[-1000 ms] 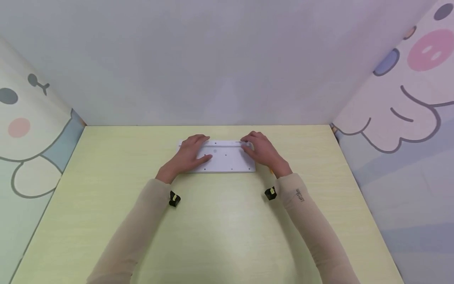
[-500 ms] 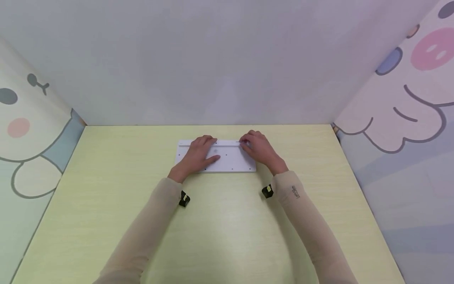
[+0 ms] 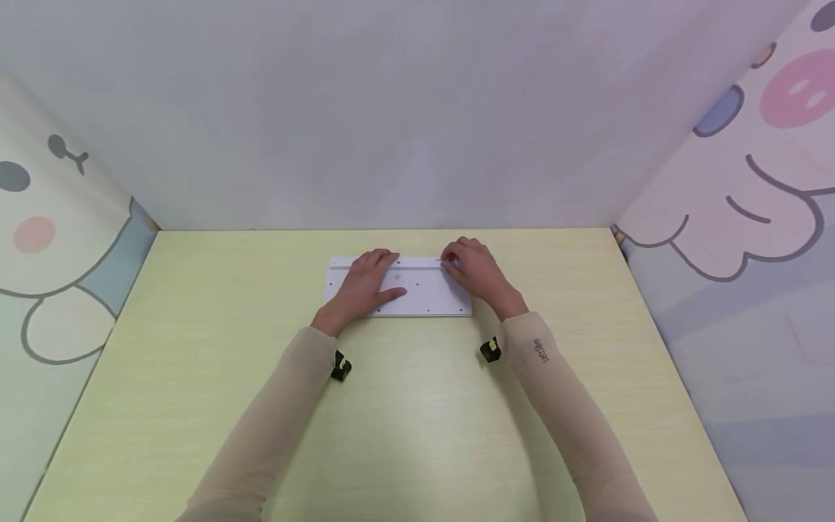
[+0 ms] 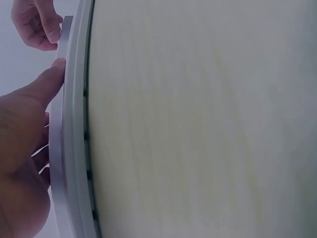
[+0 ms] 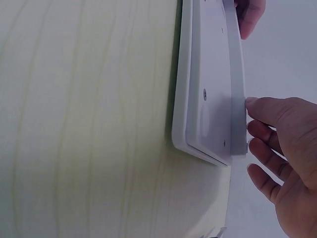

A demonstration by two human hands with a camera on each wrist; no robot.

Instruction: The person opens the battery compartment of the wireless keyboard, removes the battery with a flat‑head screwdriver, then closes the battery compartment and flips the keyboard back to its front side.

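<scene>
One white panel (image 3: 417,290), flat and rectangular, dotted with small screw holes and crossed by a grey raised strip (image 3: 417,267) along its far edge, lies on the pale yellow-green counter (image 3: 404,420), near the far wall and roughly centred. The left hand (image 3: 362,284) rests palm-down on the panel's left half, fingers straight and loosely together, thumb spread toward the middle; in the left wrist view the thumb (image 4: 47,82) presses against the panel's edge. The right hand (image 3: 478,274) sits at the right end, its fingers (image 5: 265,111) lightly bent with the tips touching the strip's end; whether they pinch it cannot be told. Likely hazards: the panel could slide on the smooth counter if the left hand's pressure lets up, and the strip could slip from fingertips that bear only on its narrow end. Count: one panel, one strip, two hands, two beige sleeves, each carrying one small black wrist camera (image 3: 340,366). Cartoon-printed walls enclose the counter on the left and right.
</scene>
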